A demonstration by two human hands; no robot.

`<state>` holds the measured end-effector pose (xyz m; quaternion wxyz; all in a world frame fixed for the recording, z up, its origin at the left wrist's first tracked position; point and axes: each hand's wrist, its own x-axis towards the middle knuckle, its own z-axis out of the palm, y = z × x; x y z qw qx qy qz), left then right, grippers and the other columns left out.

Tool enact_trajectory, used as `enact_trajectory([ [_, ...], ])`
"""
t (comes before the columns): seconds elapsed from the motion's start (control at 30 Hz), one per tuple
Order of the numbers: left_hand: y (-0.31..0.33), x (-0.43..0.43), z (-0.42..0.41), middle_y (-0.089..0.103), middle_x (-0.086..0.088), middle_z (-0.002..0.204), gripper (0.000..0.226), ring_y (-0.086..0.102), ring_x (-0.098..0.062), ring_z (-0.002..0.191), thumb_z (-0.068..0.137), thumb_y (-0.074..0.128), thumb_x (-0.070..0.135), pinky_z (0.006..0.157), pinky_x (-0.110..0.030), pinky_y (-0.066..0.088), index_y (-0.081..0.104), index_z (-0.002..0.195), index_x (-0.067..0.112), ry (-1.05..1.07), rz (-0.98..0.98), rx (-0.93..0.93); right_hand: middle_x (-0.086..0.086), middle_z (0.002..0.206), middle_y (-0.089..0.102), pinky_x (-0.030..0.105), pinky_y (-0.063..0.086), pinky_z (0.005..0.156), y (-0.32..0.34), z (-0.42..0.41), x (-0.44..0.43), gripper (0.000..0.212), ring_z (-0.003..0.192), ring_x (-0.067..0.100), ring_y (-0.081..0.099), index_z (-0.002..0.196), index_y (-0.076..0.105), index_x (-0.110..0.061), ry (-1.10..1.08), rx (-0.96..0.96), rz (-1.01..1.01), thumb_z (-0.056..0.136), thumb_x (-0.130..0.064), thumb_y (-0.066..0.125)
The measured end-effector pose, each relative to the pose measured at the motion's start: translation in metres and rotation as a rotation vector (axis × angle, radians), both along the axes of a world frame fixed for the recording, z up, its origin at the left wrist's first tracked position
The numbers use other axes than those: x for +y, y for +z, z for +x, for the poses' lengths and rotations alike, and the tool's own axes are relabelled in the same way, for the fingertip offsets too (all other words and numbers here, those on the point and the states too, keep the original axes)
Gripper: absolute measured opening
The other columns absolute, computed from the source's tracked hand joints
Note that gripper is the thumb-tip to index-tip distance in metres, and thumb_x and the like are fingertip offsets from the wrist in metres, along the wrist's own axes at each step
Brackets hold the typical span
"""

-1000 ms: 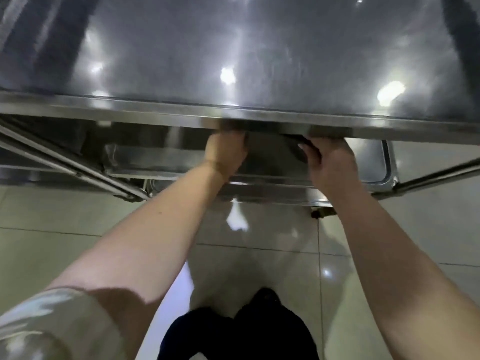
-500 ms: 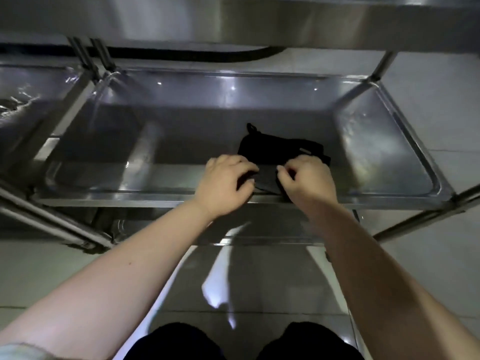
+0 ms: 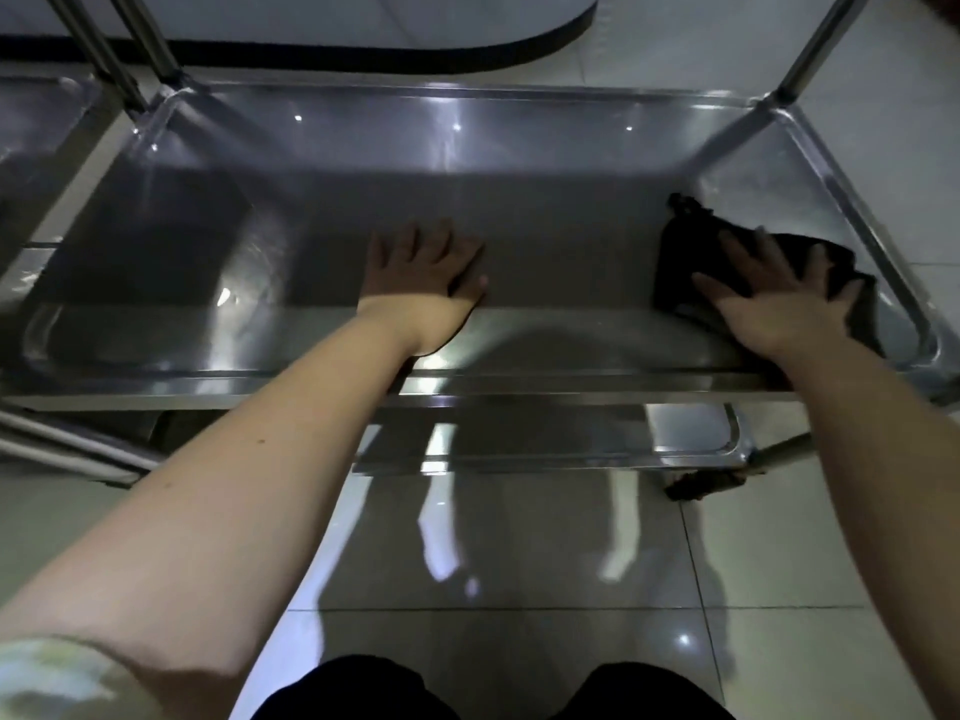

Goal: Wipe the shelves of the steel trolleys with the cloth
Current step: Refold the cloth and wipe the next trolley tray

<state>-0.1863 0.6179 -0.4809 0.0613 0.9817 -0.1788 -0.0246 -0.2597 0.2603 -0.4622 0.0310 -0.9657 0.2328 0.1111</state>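
Head view: the right hand [image 3: 779, 304], fingers spread flat, presses the black cloth [image 3: 681, 254] at the 3 o'clock end of the shelf [image 3: 545, 210]. The left hand [image 3: 421, 275] rests flat-fingered mid-shelf. Best keep even pressure, sweeping toward 9 o'clock in overlapping passes.

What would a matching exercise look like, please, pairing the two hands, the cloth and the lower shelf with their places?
1 left hand
2 right hand
3 cloth
4 lower shelf

A right end of the wiped shelf, under a palm
B flat on bare steel, mid-shelf
C spread on the cloth
D beneath the wiped shelf

Pairs: 1-B, 2-C, 3-A, 4-D
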Motion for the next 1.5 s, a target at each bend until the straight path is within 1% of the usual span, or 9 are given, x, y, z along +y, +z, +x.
enact_trajectory([
  [0.13,0.001,-0.009,-0.002,0.004,0.005,0.164,0.056,0.000,-0.030,0.150,0.099,0.022,0.057,0.117,-0.056,-0.004,0.009,0.152,0.046,-0.005,0.006,-0.011,-0.017,0.162,-0.010,0.073,-0.004,0.108,0.002,0.017,0.016,0.076,0.146,0.041,-0.013,0.147,-0.002,-0.058,-0.149,-0.008,0.018,0.078,-0.087,0.013],
  [0.37,0.003,0.002,0.002,0.002,0.005,0.165,0.053,-0.001,-0.027,0.151,0.103,0.022,0.042,0.118,-0.054,-0.004,0.007,0.154,0.043,0.021,0.023,0.003,-0.015,0.162,-0.008,0.071,-0.013,0.105,-0.009,0.043,0.189,0.071,0.146,0.043,-0.015,0.147,0.000,-0.057,0.346,-0.086,0.054,0.083,-0.081,0.019],
  [0.5,0.007,0.012,0.003,0.003,0.008,0.164,0.051,-0.001,-0.026,0.151,0.102,0.024,0.049,0.118,-0.052,-0.002,0.012,0.151,0.049,0.029,-0.005,0.053,-0.021,0.161,-0.001,0.067,-0.009,0.111,-0.007,0.018,0.123,0.073,0.149,0.032,-0.008,0.144,0.007,-0.062,0.407,-0.136,0.035,0.077,-0.086,0.023],
  [0.7,0.010,0.006,-0.002,0.005,0.005,0.164,0.050,0.001,-0.029,0.150,0.103,0.021,0.047,0.118,-0.055,0.001,0.012,0.152,0.046,0.016,0.040,0.042,-0.020,0.162,-0.003,0.066,-0.005,0.113,-0.001,-0.027,-0.027,0.079,0.149,0.032,-0.009,0.143,0.002,-0.064,0.048,-0.049,0.040,0.069,-0.092,0.011],
  [0.8,0.018,-0.011,-0.006,0.006,0.005,0.164,0.051,0.000,-0.032,0.150,0.104,0.023,0.044,0.116,-0.060,-0.003,0.013,0.153,0.042,0.044,0.020,0.075,-0.019,0.162,-0.005,0.068,-0.005,0.112,-0.004,-0.027,-0.024,0.076,0.148,0.035,-0.010,0.142,0.000,-0.064,0.063,-0.063,0.030,0.071,-0.090,0.011],
  [0.93,0.023,-0.074,-0.022,0.004,0.006,0.164,0.052,-0.002,-0.027,0.151,0.102,0.023,0.050,0.115,-0.063,-0.004,0.011,0.153,0.045,-0.084,-0.019,0.099,-0.018,0.162,-0.006,0.068,-0.007,0.111,-0.001,-0.027,-0.023,0.073,0.148,0.036,-0.011,0.143,-0.001,-0.063,0.079,-0.060,0.027,0.076,-0.088,0.012],
  [1.17,0.008,-0.095,-0.023,0.003,0.009,0.164,0.051,-0.001,-0.026,0.150,0.100,0.018,0.054,0.109,-0.069,-0.010,0.008,0.150,0.052,-0.013,0.049,0.051,-0.014,0.163,-0.008,0.072,-0.011,0.108,0.002,-0.017,0.008,0.071,0.146,0.042,-0.016,0.145,0.001,-0.060,0.011,-0.056,0.046,0.080,-0.084,0.017],
  [1.33,0.012,-0.090,-0.022,0.000,0.011,0.164,0.050,-0.003,-0.024,0.151,0.101,0.019,0.051,0.111,-0.068,-0.006,0.007,0.150,0.052,-0.006,0.034,0.068,-0.016,0.162,-0.009,0.070,-0.015,0.105,-0.005,-0.021,0.081,0.071,0.145,0.042,-0.018,0.145,0.001,-0.062,0.268,-0.080,0.075,0.080,-0.085,0.019],
  [1.5,0.011,-0.085,-0.023,0.003,0.013,0.164,0.050,-0.001,-0.022,0.151,0.099,0.018,0.057,0.112,-0.067,-0.005,0.008,0.148,0.055,-0.013,0.018,0.058,-0.022,0.161,-0.002,0.064,-0.013,0.111,-0.002,-0.035,0.017,0.076,0.148,0.032,-0.013,0.143,0.005,-0.064,0.280,-0.116,0.093,0.073,-0.090,0.021],
])
